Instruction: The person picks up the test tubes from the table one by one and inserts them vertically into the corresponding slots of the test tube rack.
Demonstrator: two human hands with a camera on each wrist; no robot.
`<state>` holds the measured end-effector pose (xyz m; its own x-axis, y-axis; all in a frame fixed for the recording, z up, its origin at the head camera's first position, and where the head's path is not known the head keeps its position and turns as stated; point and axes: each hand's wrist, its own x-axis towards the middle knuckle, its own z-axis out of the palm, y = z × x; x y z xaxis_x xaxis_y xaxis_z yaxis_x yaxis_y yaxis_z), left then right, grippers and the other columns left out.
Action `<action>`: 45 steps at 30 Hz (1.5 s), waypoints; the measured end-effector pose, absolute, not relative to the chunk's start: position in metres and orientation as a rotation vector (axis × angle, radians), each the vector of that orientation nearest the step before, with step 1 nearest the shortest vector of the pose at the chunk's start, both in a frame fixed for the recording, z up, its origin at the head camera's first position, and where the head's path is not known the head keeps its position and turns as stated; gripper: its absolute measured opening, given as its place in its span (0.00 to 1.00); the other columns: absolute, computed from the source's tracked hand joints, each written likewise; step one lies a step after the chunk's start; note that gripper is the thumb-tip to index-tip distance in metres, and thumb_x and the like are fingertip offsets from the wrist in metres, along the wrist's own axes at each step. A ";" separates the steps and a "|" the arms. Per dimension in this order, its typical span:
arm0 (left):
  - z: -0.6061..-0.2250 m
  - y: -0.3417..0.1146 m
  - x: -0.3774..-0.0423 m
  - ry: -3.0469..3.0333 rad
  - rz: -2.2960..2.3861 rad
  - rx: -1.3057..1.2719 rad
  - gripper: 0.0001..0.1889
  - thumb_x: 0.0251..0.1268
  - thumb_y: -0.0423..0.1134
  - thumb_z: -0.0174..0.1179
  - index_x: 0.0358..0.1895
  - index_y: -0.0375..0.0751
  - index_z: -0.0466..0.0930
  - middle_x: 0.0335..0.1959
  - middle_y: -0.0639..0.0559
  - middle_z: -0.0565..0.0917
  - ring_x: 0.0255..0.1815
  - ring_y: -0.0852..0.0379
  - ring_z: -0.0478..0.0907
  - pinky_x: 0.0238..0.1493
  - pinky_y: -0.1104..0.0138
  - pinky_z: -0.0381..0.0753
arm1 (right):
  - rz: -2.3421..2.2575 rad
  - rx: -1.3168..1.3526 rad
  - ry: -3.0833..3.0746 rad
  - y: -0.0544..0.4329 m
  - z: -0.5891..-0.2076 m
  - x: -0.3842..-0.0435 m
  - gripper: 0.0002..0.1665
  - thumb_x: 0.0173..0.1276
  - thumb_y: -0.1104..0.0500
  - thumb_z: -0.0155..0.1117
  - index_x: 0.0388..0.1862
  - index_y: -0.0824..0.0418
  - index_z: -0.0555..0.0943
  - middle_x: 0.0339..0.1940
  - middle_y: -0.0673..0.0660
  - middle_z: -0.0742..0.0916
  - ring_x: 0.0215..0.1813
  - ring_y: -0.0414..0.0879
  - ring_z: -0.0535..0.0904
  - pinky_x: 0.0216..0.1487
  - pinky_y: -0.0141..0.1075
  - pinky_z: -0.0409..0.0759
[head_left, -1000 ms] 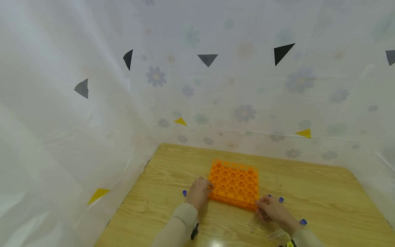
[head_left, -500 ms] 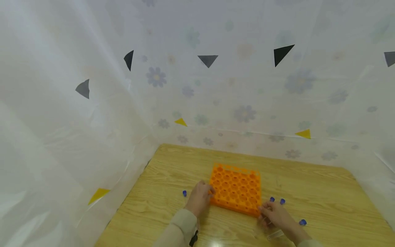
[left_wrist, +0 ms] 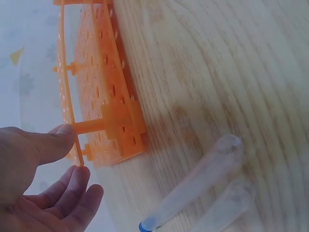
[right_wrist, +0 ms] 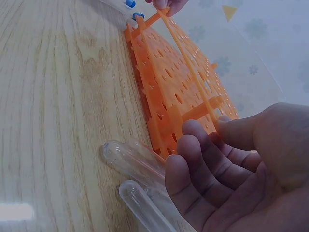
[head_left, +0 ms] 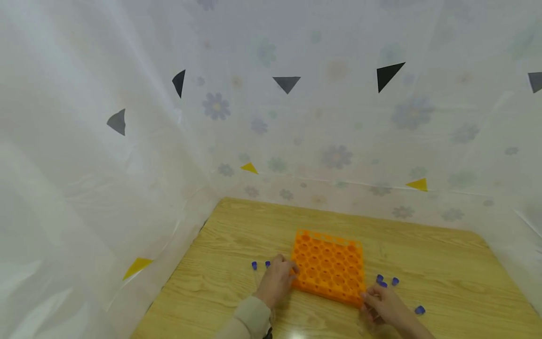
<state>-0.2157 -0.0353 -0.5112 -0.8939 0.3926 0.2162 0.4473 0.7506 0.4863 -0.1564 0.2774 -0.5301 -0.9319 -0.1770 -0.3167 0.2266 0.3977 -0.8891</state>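
1. The orange rack (head_left: 328, 267) is at the wooden table (head_left: 241, 226), between the two hands.
2. The left hand (head_left: 276, 281) pinches the edge of the rack's upper plate between thumb and forefinger, other fingers loosely bent.
3. The right hand (head_left: 384, 306) pinches that plate near its near right corner, remaining fingers curved and holding nothing.
4. Clear tubes (right_wrist: 142, 205) lie close by the rack's right end, partly hidden behind the right hand.
5. More transparent tubes (left_wrist: 195, 186) lie near its left end; blue caps (head_left: 419, 310) show on both sides.

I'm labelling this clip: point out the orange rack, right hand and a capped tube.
Orange rack (head_left: 328, 268), head view: top plate.
Right hand (head_left: 384, 305), head view: hand's back.
Capped tube (left_wrist: 192, 187), left wrist view: clear body.
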 end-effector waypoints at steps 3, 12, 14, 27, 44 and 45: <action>-0.509 -0.035 -0.211 -2.841 -0.810 -0.706 0.06 0.61 0.33 0.69 0.40 0.45 0.85 0.35 0.54 0.74 0.31 0.65 0.69 0.29 0.77 0.74 | -1.546 0.021 2.282 0.281 -0.531 -0.153 0.21 0.79 0.50 0.52 0.45 0.71 0.73 0.30 0.53 0.86 0.28 0.45 0.81 0.27 0.37 0.82; -0.510 -0.033 -0.202 -2.840 -0.850 -0.723 0.06 0.61 0.33 0.68 0.40 0.45 0.83 0.36 0.55 0.72 0.33 0.65 0.69 0.31 0.77 0.74 | -1.527 -0.050 2.283 0.288 -0.534 -0.144 0.20 0.79 0.51 0.52 0.41 0.70 0.73 0.30 0.54 0.85 0.28 0.46 0.82 0.26 0.37 0.83; -0.510 -0.032 -0.200 -2.835 -0.858 -0.720 0.06 0.61 0.33 0.68 0.40 0.45 0.83 0.36 0.55 0.72 0.32 0.65 0.68 0.31 0.77 0.73 | -1.528 -0.054 2.279 0.289 -0.534 -0.142 0.20 0.79 0.52 0.51 0.41 0.70 0.73 0.29 0.54 0.85 0.28 0.46 0.82 0.27 0.37 0.83; -0.512 -0.029 -0.185 -2.799 -0.805 -0.718 0.06 0.62 0.35 0.68 0.39 0.47 0.82 0.35 0.57 0.69 0.33 0.66 0.66 0.33 0.78 0.73 | -1.569 -0.031 2.196 0.295 -0.540 -0.133 0.19 0.79 0.52 0.51 0.43 0.70 0.74 0.29 0.53 0.85 0.28 0.44 0.81 0.27 0.36 0.82; -0.513 -0.026 -0.171 -2.814 -0.759 -0.736 0.05 0.64 0.37 0.67 0.40 0.49 0.82 0.35 0.59 0.68 0.32 0.68 0.64 0.32 0.79 0.72 | -1.456 0.126 2.244 0.301 -0.546 -0.126 0.24 0.75 0.43 0.56 0.42 0.66 0.75 0.31 0.52 0.85 0.32 0.46 0.78 0.31 0.38 0.79; -0.514 -0.025 -0.170 -2.809 -0.741 -0.747 0.05 0.64 0.37 0.67 0.40 0.49 0.82 0.35 0.59 0.68 0.32 0.68 0.64 0.32 0.79 0.71 | -1.452 0.142 2.245 0.301 -0.546 -0.125 0.24 0.75 0.43 0.56 0.42 0.66 0.75 0.31 0.52 0.85 0.33 0.46 0.79 0.32 0.38 0.79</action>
